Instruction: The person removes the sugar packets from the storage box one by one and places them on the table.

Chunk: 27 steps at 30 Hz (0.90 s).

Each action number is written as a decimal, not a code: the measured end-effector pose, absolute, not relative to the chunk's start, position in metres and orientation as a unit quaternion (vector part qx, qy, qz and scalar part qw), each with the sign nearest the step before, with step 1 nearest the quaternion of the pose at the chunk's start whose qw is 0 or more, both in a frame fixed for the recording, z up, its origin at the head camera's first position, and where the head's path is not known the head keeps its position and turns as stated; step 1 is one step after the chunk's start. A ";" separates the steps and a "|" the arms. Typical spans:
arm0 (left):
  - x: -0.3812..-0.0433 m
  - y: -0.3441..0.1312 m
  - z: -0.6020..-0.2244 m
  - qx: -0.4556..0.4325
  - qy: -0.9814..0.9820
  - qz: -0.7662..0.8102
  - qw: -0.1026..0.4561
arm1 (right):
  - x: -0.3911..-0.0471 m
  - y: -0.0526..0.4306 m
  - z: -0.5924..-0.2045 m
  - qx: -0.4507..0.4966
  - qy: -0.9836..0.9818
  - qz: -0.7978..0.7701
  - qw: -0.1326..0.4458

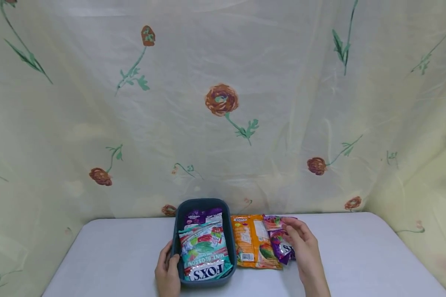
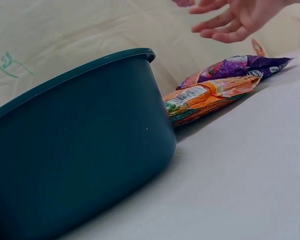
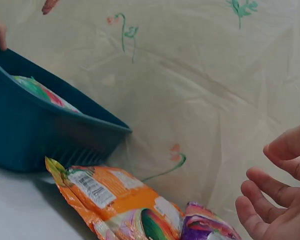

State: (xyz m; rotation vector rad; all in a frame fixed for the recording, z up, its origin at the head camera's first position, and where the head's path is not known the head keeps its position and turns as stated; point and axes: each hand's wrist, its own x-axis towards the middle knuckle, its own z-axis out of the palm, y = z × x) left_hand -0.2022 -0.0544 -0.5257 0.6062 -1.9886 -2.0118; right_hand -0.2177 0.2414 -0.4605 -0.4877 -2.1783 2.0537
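Observation:
A dark teal plastic basket (image 1: pixel 233 264) holds a mint-green candy bag (image 1: pixel 204 251) marked FOX'S, with purple packaging (image 1: pixel 195 217) behind it. My left hand (image 1: pixel 168 270) grips the basket's left side, thumb at the rim. To the right of the basket lies an orange candy bag (image 1: pixel 250 239) with a barcode, and beside it a purple candy bag (image 1: pixel 278 243). My right hand (image 1: pixel 302 243) is over the purple bag's right side in the head view, hiding part of it. Both side views show this right hand (image 2: pixel 242 20) raised above the bags, fingers loosely bent, holding nothing.
A white-covered table (image 1: pixel 119 255) carries everything. Right behind it hangs a pale curtain (image 1: pixel 267 103) with printed flowers, which also closes in both sides. The basket and bags stand near the table's back edge.

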 end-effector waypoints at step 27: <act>-0.201 -0.055 -0.525 0.203 -0.689 -0.685 0.124 | -0.208 0.192 -0.445 -0.033 -0.703 0.710 0.006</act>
